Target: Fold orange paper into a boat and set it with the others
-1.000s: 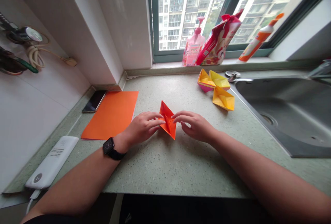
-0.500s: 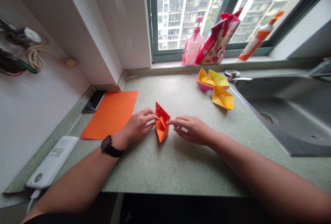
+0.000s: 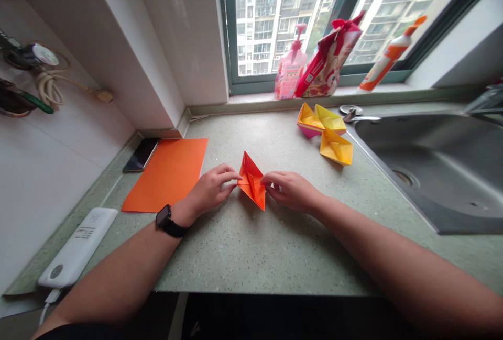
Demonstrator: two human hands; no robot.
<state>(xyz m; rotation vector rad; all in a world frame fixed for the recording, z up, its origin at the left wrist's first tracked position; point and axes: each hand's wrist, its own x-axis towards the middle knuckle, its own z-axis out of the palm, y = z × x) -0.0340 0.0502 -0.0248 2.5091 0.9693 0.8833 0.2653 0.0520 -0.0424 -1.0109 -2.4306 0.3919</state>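
Note:
An orange folded paper boat (image 3: 252,182) is between my two hands, its long points angled from the upper left to the lower right. My left hand (image 3: 214,188), below a black watch, has its thumb and index fingertip closed at the boat's left edge. On the opposite side, my right hand (image 3: 291,191) pinches the boat's right edge; its curled fingers partly hide that edge. Several orange paper sheets (image 3: 167,175) seem stacked to the left, by my left hand.
Three paper boats, one yellow-orange (image 3: 337,147), cluster near the sink (image 3: 444,172). A phone (image 3: 141,154) touches the orange sheets. A white power bank (image 3: 78,248) with a cable lies left. A pink pump bottle (image 3: 291,73), red bag (image 3: 330,59) and orange-white bottle (image 3: 387,62) stand along the windowsill.
The orange boat has shifted slightly right and turned, its lower point swinging right. My right hand's fingers have curled in onto its right edge. The left hand has barely moved.

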